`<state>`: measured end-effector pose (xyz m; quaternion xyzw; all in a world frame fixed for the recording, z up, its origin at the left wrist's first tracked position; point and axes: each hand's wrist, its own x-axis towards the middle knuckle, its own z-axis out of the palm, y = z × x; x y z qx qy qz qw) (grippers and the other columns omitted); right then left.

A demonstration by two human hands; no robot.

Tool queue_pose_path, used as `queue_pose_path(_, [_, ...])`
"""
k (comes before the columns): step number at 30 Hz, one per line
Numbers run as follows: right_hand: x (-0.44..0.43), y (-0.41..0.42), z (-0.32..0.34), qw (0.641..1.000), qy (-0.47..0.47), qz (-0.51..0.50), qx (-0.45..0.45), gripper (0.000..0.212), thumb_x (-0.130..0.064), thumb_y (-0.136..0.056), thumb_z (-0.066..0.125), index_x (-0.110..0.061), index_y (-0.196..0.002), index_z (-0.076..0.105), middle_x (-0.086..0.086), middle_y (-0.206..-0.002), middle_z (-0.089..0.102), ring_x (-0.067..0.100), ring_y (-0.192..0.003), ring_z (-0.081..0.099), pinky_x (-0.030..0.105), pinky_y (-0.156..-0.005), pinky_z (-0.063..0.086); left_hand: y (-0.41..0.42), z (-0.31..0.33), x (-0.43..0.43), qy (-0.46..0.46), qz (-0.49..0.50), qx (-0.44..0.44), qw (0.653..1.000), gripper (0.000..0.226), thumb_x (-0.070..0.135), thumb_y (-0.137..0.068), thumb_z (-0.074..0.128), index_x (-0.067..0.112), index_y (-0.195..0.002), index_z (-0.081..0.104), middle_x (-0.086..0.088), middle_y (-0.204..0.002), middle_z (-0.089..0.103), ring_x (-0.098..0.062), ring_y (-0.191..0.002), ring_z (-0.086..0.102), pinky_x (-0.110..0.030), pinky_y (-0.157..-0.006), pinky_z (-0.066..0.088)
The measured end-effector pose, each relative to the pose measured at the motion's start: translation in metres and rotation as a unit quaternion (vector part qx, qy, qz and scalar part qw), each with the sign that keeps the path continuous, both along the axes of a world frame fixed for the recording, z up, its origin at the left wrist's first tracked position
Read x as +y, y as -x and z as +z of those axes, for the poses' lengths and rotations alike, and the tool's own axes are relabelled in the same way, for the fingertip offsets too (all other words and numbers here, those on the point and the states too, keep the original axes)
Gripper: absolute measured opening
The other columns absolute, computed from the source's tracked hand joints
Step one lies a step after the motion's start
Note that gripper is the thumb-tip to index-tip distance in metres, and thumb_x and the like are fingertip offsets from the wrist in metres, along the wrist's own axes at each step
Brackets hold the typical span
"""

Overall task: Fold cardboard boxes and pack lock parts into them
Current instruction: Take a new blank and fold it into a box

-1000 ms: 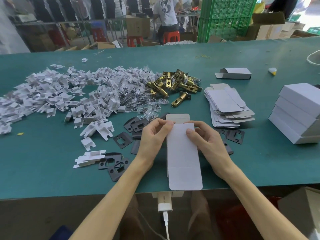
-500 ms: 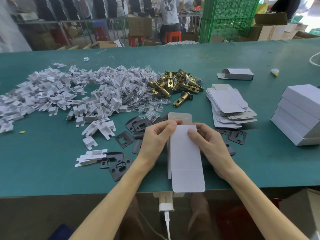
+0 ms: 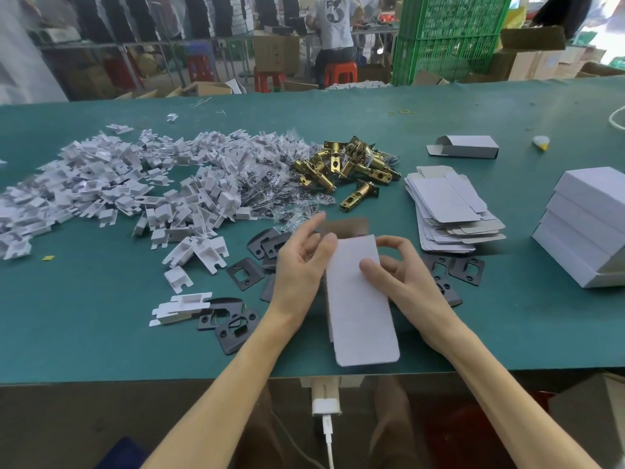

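Note:
A white cardboard box blank [image 3: 360, 306] lies lengthwise near the table's front edge, partly opened into a sleeve. My right hand [image 3: 402, 275] grips its right side, thumb pressed on the top face and fingers curled round the far end. My left hand [image 3: 301, 262] touches the left edge with fingers spread, its index finger against the brown far flap [image 3: 348, 226]. Black strike plates [image 3: 245, 272] lie around both hands. Brass latch bolts [image 3: 345, 167] are heaped behind, beside small bags of screws [image 3: 270, 191].
A large spread of white plastic inserts [image 3: 111, 187] covers the left of the green table [image 3: 84, 333]. Flat box blanks [image 3: 449, 211] are stacked right of my hands, finished white boxes [image 3: 588, 225] at far right, one folded box [image 3: 466, 147] further back. A person sits beyond the table.
My left hand has let go of the box's far corner and spread its fingers toward the far flap. The flap has lifted. My right fingers have curled further round the box's end.

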<state>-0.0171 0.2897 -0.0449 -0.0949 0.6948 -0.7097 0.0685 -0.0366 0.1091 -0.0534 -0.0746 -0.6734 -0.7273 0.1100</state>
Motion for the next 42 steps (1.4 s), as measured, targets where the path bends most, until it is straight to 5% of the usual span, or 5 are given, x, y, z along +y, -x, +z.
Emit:
queue_pose_path(6, [-0.001, -0.001, -0.002, 0.994, -0.073, 0.069, 0.041, 0.040, -0.032, -0.096, 0.066, -0.025, -0.133, 0.053, 0.006, -0.097, 0.077, 0.018, -0.063, 0.065, 0.039, -0.059, 0.058, 0.011, -0.007, -0.011, -0.053, 0.222, 0.010, 0.974, 0.006, 0.022, -0.105, 0.060, 0.024, -0.099, 0.062, 0.000, -0.094, 0.067, -0.005, -0.083, 0.062, -0.025, -0.075, 0.048])
queue_pose_path(14, [0.013, 0.005, -0.010, 0.974, 0.096, -0.204, -0.007, 0.033, -0.034, -0.085, 0.081, -0.020, -0.112, 0.068, 0.005, -0.105, 0.067, 0.018, -0.083, 0.066, 0.038, -0.054, 0.057, 0.006, -0.007, -0.005, 0.021, 0.126, 0.001, 0.992, 0.015, 0.037, -0.099, 0.069, 0.027, -0.088, 0.064, 0.013, -0.101, 0.073, -0.009, -0.091, 0.066, -0.034, -0.084, 0.056])
queue_pose_path(23, [0.010, 0.005, -0.009, 0.972, 0.112, -0.205, 0.023, 0.044, -0.034, -0.085, 0.075, -0.009, -0.119, 0.066, 0.003, -0.112, 0.076, 0.023, -0.111, 0.070, 0.047, -0.106, 0.050, 0.006, -0.003, -0.006, -0.087, 0.070, -0.011, 0.994, 0.031, 0.039, -0.097, 0.070, 0.011, -0.105, 0.060, -0.002, -0.123, 0.073, -0.024, -0.112, 0.072, -0.046, -0.096, 0.061])
queue_pose_path(31, [0.012, 0.003, -0.007, 0.969, 0.149, -0.197, 0.022, 0.049, -0.037, -0.069, 0.084, -0.013, -0.111, 0.074, 0.007, -0.111, 0.077, 0.029, -0.111, 0.069, 0.046, -0.106, 0.051, 0.004, -0.003, -0.007, -0.089, 0.039, -0.014, 0.995, 0.035, 0.046, -0.095, 0.063, 0.012, -0.093, 0.055, -0.002, -0.098, 0.074, -0.024, -0.102, 0.074, -0.045, -0.091, 0.061])
queue_pose_path(42, [0.007, -0.002, -0.001, 0.978, 0.154, -0.144, 0.007, 0.027, -0.036, -0.066, 0.086, -0.026, -0.091, 0.082, 0.006, -0.104, 0.078, 0.021, -0.099, 0.073, 0.031, -0.088, 0.060, 0.002, -0.001, -0.004, -0.079, 0.005, -0.036, 0.996, 0.030, 0.029, -0.099, 0.067, 0.027, -0.129, 0.071, 0.002, -0.119, 0.075, -0.019, -0.108, 0.069, -0.032, -0.076, 0.063])
